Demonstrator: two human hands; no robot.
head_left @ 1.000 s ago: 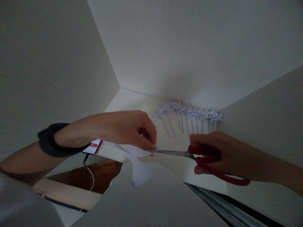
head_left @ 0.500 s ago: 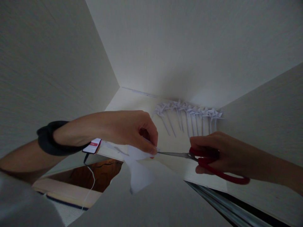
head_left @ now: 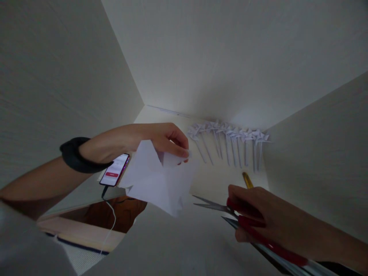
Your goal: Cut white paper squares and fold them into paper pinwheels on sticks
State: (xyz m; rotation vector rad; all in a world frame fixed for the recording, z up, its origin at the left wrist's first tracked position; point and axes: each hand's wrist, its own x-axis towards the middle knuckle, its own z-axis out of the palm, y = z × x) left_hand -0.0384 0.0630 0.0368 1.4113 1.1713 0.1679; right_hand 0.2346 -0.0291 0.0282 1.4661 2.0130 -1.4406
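The left hand holds a white sheet of paper up in the air; its grip is a pinch, thumb and fingers closed on the top edge, so the sheet hangs down in front of the wrist; the paper looks folded and has a pointed corner at the bottom; I cannot tell if there are cuts in it; the right hand holds the red-handled scissors, fingers through the red loops, and the blades stand a little apart, with the tips pointing toward the paper but not touching it; there is a gap between blade tips and sheet; so I think no cutting is going on at this moment, and the sheet is being held up to look at; at the back of the pale surface lies a row of small paper pinwheels on thin sticks, side by side, and they look finished; so a good many are made, and this sheet seems to be one more that is only just begun; folding, and a stick, would still be left for it; a yellow pencil pokes out just behind the right hand; a phone with a cable lies under the left wrist, which wears a black band
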